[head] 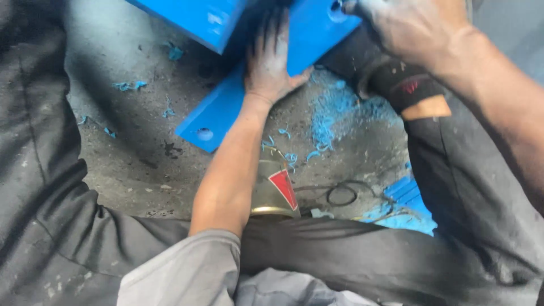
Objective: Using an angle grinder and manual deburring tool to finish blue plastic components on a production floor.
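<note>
A long blue board (226,107) lies flat on the grey floor (130,164), running from near the middle of the floor up to the top edge of the view. The left hand (272,62) lies flat on top of it with its fingers (276,31) spread open, pressing down and not wrapped around anything. The right hand (405,25) rests on the far end of the board by a round hole (335,8), its fingers bent a little; I cannot tell if they grip the edge. The board looks thick, stiff and probably heavy, with a smooth top that could be slippery. The long side edges look like the best places to hold it. Another blue block (192,20) sits just beside it. Blue curly shavings (328,119) and a tin can (275,190) lie nearby.
</note>
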